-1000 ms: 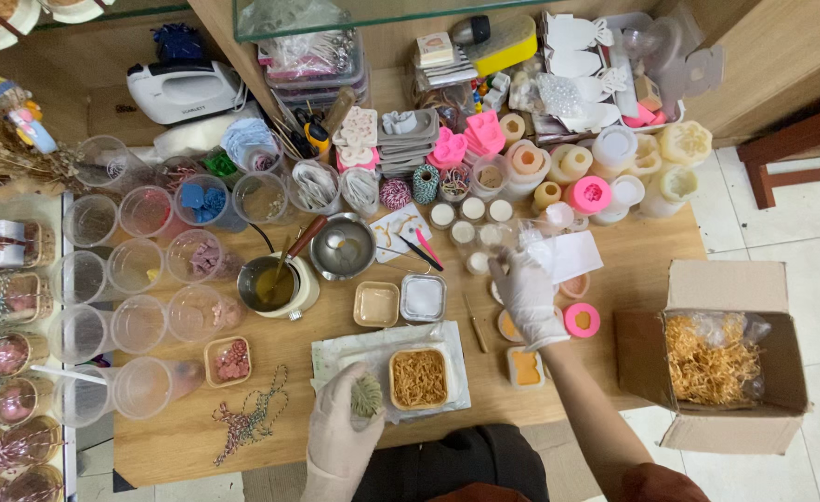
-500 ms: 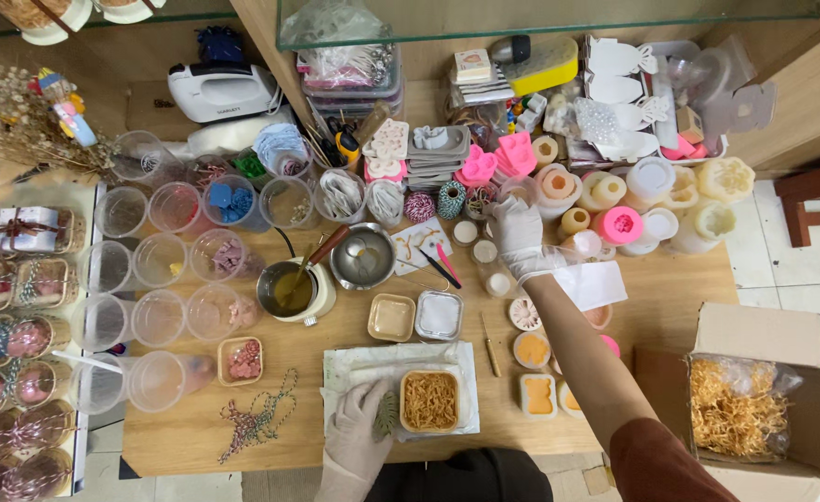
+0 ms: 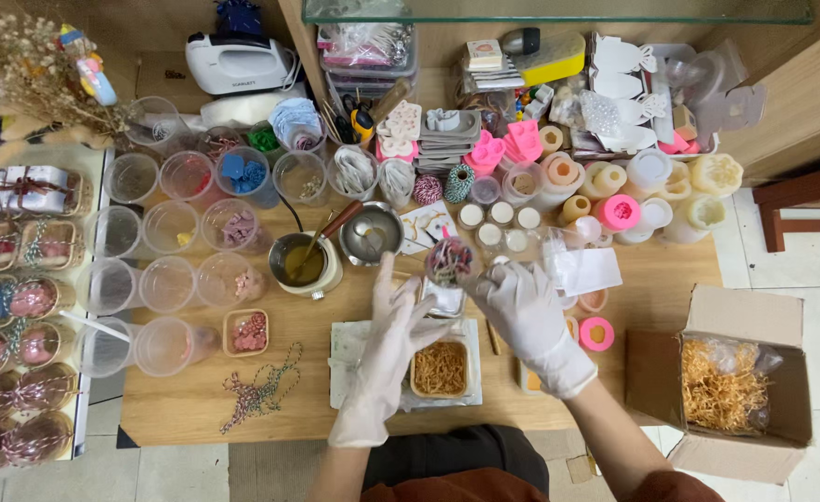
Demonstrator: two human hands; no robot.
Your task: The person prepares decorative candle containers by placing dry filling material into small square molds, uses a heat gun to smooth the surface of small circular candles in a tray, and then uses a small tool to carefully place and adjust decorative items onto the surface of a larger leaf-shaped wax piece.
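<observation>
Wooden surface crowded with clear plastic cups, moulds and jars. Open brown cardboard box of straw-coloured shredded filler stands on the floor at right. White-gloved left hand and white-gloved right hand meet above the rectangular tray of yellow shreds. Right fingers grip a small spool of multicoloured twine, raised just above the tray; left fingers open, extended toward it, contact unclear.
</observation>
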